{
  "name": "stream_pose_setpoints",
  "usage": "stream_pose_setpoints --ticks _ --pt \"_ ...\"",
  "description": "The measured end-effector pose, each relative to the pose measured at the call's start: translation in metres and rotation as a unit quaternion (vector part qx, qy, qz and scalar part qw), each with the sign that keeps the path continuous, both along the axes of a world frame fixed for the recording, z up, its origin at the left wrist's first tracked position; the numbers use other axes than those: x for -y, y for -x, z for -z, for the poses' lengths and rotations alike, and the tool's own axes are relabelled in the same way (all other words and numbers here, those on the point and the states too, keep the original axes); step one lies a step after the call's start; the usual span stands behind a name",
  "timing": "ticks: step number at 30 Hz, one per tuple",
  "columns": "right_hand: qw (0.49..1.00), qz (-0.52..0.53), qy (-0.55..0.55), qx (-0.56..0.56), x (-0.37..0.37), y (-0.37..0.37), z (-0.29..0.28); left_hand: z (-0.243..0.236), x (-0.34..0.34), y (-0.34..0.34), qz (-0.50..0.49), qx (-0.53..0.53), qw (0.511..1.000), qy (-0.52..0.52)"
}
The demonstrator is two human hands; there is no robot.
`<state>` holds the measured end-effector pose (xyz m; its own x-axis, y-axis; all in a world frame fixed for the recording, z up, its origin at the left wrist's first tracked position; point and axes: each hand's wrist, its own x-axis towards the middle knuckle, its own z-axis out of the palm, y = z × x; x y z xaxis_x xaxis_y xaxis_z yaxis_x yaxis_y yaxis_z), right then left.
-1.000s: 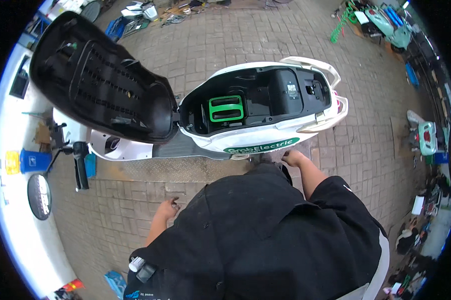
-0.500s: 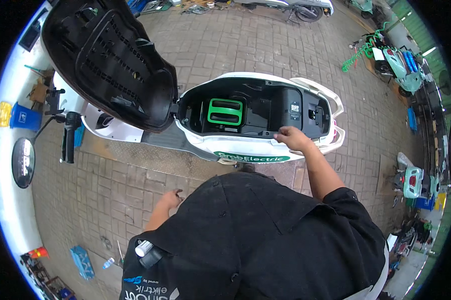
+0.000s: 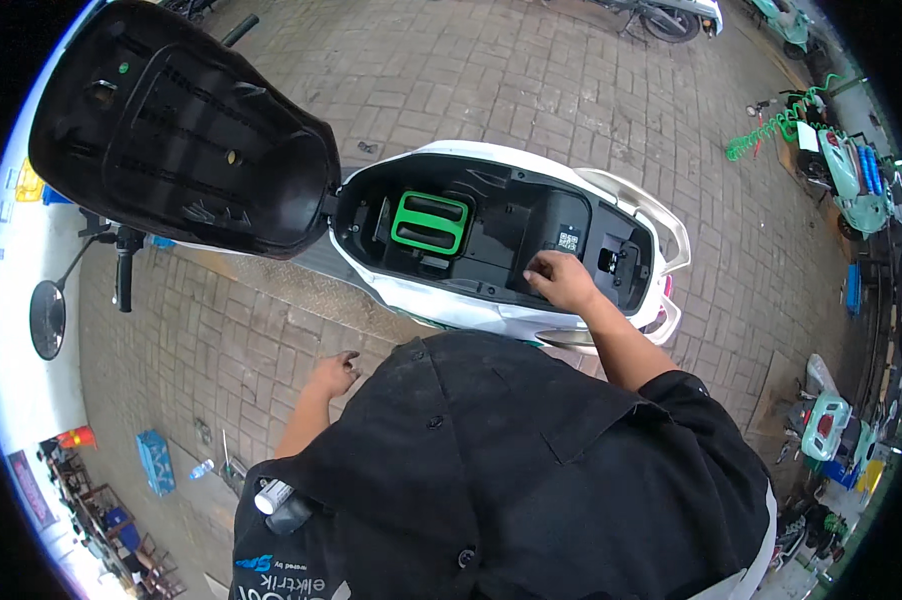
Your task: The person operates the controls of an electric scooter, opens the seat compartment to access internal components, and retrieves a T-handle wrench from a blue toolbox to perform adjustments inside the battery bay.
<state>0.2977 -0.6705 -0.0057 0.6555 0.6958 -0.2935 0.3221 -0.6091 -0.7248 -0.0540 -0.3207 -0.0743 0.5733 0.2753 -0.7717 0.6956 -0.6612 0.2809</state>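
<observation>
A white scooter (image 3: 441, 297) stands before me with its seat (image 3: 186, 130) tipped up to the left. Inside its black underseat compartment (image 3: 501, 225) sits a battery with a green-framed double handle (image 3: 430, 223). My right hand (image 3: 565, 284) is over the compartment's near side, beside a dark raised cover (image 3: 559, 222) bearing a square printed label. Its fingers are curled together, and I cannot make out what they hold, if anything. Low on the left, my left hand (image 3: 335, 374) hangs over the paving with fingers apart, holding nothing.
A mirror (image 3: 48, 320) and a handlebar grip (image 3: 124, 268) stick out at left. Pale grab rails (image 3: 671, 225) flank the scooter's tail. A blue crate (image 3: 155, 462) and a bottle (image 3: 201, 469) lie on the brick floor. Other scooters (image 3: 826, 430) stand along the right.
My right hand has moved from the compartment's near rim inward over the compartment, toward the dark cover. My view has shifted and the raised seat appears tipped further left. My left hand stays low and open.
</observation>
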Motion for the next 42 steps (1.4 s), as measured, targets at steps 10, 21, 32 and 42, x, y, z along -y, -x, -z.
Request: stream_pose_setpoints --ticks 10,21,32,42 --pt "0.986 -0.107 0.015 0.129 0.006 -0.004 0.004 -0.018 0.041 -0.027 -0.047 0.007 0.999 0.026" --pt "0.99 -0.099 0.016 0.101 -0.009 -0.005 0.001 -0.035 0.029 -0.017 -0.047 0.014 0.998 -0.042" --pt "0.965 -0.24 -0.102 -0.035 -0.158 0.035 -0.038 -0.02 0.018 0.069 -0.102 0.037 0.993 -0.035" --pt "0.927 -0.367 0.037 -0.069 -0.324 0.197 0.001 0.051 -0.089 0.24 -0.181 0.044 0.982 0.006"
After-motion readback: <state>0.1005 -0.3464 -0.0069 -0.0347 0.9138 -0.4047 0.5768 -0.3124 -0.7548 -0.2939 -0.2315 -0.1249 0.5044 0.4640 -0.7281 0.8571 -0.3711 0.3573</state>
